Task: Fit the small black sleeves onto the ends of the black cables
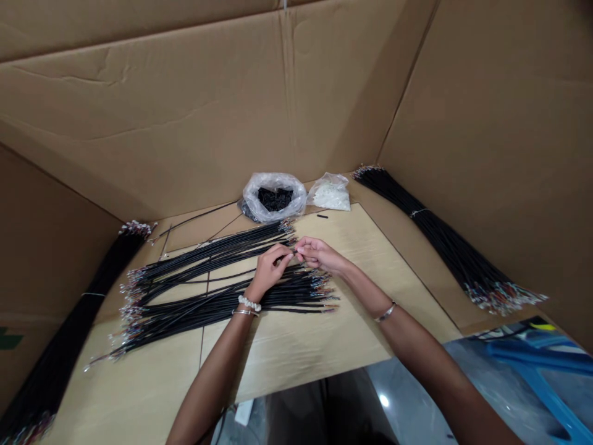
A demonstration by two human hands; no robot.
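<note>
My left hand point(271, 267) and my right hand point(317, 253) meet fingertip to fingertip above a spread of black cables point(208, 290) on the cardboard work surface point(370, 309). Both hands are pinched closed around the end of one black cable, at about the middle of the surface. What sits at that cable end is too small to make out. Behind the hands stands an open clear bag of small black parts point(274, 198), and beside it a smaller bag of white parts point(330, 194).
A tied bundle of black cables point(445, 244) lies along the right cardboard wall, another bundle point(69, 327) along the left wall. Tall cardboard walls point(185, 111) enclose the surface on three sides. A blue object point(546, 364) shows on the floor at lower right.
</note>
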